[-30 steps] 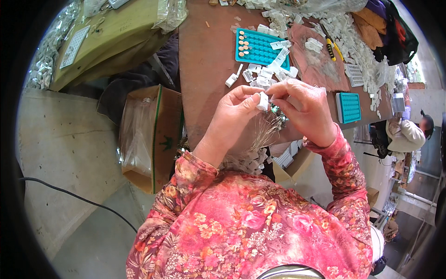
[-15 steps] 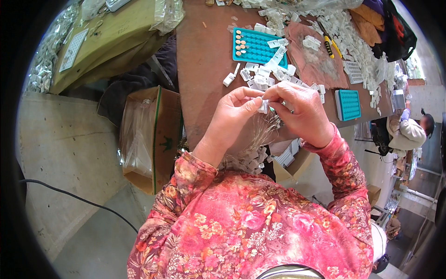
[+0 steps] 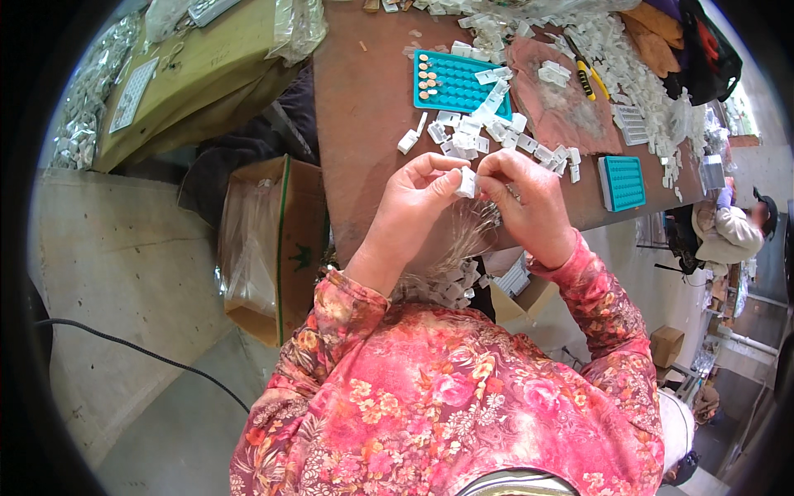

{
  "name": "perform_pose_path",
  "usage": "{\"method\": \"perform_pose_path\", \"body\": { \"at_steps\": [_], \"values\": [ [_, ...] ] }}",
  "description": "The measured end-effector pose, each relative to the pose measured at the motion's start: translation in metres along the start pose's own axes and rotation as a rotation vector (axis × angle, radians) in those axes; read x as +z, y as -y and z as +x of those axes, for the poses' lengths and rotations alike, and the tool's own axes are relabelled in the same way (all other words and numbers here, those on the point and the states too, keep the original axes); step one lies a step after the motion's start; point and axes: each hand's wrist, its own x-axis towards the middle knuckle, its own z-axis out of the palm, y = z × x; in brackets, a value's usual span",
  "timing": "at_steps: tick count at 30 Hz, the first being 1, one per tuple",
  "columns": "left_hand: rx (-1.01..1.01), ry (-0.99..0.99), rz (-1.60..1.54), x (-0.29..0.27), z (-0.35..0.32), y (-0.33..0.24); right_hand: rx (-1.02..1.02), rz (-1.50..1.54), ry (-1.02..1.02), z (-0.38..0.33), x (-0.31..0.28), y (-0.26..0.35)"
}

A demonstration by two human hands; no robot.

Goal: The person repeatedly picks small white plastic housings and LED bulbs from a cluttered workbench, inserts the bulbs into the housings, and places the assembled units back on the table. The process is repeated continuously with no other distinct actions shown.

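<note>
Over the near edge of the brown table [image 3: 356,124], my left hand [image 3: 416,202] pinches a small white plastic piece [image 3: 466,183] between thumb and fingers. Close on its right, my right hand [image 3: 529,194] has its thumb and fingertips pressed together beside the piece; whatever they grip is too small to make out. Just beyond my hands lies a loose heap of white plastic pieces [image 3: 468,131]. Behind that heap is a teal tray [image 3: 451,74], with several small round pinkish-tan items [image 3: 425,74] along its left side. Some white pieces lie across the tray's right part.
A pink cloth [image 3: 552,112] bears yellow-handled pliers [image 3: 589,81]. Right of it sit a second teal tray [image 3: 623,183] and a large spread of white pieces [image 3: 641,74]. A cardboard box [image 3: 289,240] stands left of the table. Another person [image 3: 732,231] is at far right.
My right hand has drawn slightly away from my left and lower. The white piece in my left hand now shows more fully.
</note>
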Motion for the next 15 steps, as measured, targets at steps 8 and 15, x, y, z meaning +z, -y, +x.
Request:
{"method": "perform_pose_path", "body": {
  "at_steps": [8,15],
  "values": [
    [-0.032,-0.014,0.069,0.0022,-0.0012,-0.0021,-0.022,-0.010,-0.030,-0.0046,0.0027,-0.0006],
    [-0.026,-0.004,0.062,0.0025,-0.0024,-0.0020,-0.113,-0.063,-0.059,-0.0042,0.0028,0.0043]
  ]
}}
